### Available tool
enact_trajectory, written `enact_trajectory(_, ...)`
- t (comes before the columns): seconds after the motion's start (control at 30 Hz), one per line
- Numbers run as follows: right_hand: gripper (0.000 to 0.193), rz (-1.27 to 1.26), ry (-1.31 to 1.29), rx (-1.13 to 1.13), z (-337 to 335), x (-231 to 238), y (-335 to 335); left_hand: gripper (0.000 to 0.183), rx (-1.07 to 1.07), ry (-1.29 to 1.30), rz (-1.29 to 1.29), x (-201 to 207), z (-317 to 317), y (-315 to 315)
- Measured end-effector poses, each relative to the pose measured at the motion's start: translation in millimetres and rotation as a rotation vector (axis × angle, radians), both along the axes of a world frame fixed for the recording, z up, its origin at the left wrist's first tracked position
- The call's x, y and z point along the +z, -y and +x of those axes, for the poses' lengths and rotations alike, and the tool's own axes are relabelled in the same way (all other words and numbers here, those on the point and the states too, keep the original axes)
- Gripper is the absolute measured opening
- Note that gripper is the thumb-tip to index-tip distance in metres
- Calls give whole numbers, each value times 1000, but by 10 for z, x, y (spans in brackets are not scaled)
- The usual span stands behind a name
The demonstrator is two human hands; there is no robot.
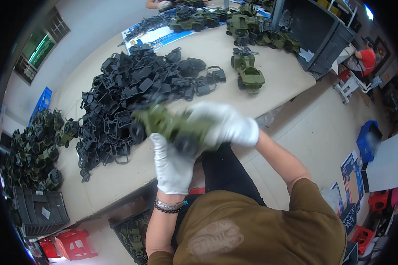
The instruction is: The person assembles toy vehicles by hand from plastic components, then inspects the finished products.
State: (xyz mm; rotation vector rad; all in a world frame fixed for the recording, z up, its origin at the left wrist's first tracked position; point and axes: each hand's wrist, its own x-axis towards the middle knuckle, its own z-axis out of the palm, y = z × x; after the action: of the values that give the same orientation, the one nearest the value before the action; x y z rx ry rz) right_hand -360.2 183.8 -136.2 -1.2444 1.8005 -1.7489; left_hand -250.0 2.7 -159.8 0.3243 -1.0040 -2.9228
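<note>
Olive-green bodywork was seen on the toy vehicle [163, 120], which was held up over the near edge of the table [115, 187], its underside and one black wheel [186, 145] resting against the left hand [173, 165]. The left thumb was raised along its near side, and a grip was kept on it from below by that white glove. Its right-hand end was overlapped by the right hand [225, 123]; whether those fingers were closed on it or merely laid against it could not be told, since glove and bodywork were smeared by motion. Most of the left fingers were hidden behind the vehicle. Just beyond, a heap of dark parts [132, 84] was spread, its nearer edge partly covered by the vehicle. Another green vehicle [250, 77] was stood apart on the table, near a tipped grey bin [316, 37]. More green vehicles [35, 145] were piled at far left above a grey crate [40, 207]. At the top, a co-worker's gloved hand [164, 5] was cut off by the frame.
</note>
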Motion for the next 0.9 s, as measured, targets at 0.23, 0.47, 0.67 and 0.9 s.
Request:
enact_trajectory(0.23, 47, 188, -229, -647, -578, -1, 31, 53, 46, -4, 80, -265, 269, 336)
enact_trajectory(0.47, 41, 844, -610, -753, -1426, -543, -152, 55, 91, -24, -5, -191, 438, 310)
enact_trajectory(0.67, 35, 680, -297, -592, -1590, -490, -462, 56, 105, -12, 7, -237, 428, 368)
enact_trajectory(0.9, 44, 750, -299, -852, -1627, -627, -444, 55, 86, -55, -23, -259, 398, 350)
